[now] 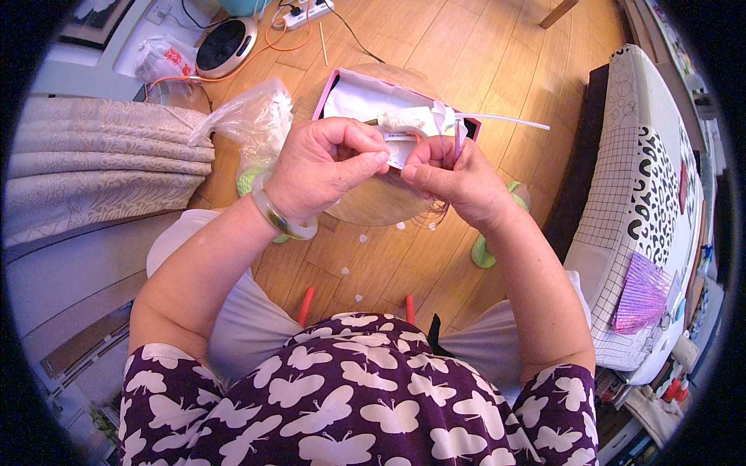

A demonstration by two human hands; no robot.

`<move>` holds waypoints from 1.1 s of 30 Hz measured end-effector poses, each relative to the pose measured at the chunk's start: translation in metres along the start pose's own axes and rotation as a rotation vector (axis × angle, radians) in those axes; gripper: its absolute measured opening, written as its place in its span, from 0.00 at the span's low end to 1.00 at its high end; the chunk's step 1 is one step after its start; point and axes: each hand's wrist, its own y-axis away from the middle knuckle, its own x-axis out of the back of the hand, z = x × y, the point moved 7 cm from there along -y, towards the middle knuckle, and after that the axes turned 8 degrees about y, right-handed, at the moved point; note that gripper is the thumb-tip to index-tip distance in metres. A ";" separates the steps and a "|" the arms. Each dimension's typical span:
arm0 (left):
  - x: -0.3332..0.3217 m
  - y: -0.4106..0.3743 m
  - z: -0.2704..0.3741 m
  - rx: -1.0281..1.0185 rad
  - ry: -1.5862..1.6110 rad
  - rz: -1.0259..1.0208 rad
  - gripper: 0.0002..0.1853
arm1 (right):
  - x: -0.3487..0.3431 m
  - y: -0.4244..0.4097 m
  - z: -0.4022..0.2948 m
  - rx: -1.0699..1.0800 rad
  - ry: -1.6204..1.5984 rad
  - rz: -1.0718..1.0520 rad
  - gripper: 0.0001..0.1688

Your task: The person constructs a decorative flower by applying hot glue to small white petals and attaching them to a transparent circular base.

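My left hand, with a pale bangle at the wrist, has thumb and index fingertips pinched together above a round wooden stool. Whatever is between those fingertips is too small to make out. Close by on the right, my right hand is curled, thumb against index finger. A thin purple tool sticks up from between its fingers; its lower part is hidden. Behind the hands, a white hot glue gun with a translucent glue stick rests across a pink-edged box. Fine brown strands hang below the right hand.
Small white petal-shaped pieces are scattered on the wooden floor. A clear plastic bag stands left of the stool. Farther back are a round black-topped appliance and a power strip. A bed with a purple fan is at right.
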 end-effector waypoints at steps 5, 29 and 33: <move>0.001 0.000 -0.002 -0.007 0.018 0.026 0.01 | -0.001 -0.001 0.001 -0.011 0.007 -0.005 0.08; -0.001 0.000 -0.005 -0.015 0.012 0.089 0.03 | -0.003 -0.003 0.000 0.021 -0.001 0.001 0.08; -0.002 0.000 -0.006 -0.023 0.017 0.090 0.03 | -0.001 -0.004 0.002 0.034 0.008 0.016 0.09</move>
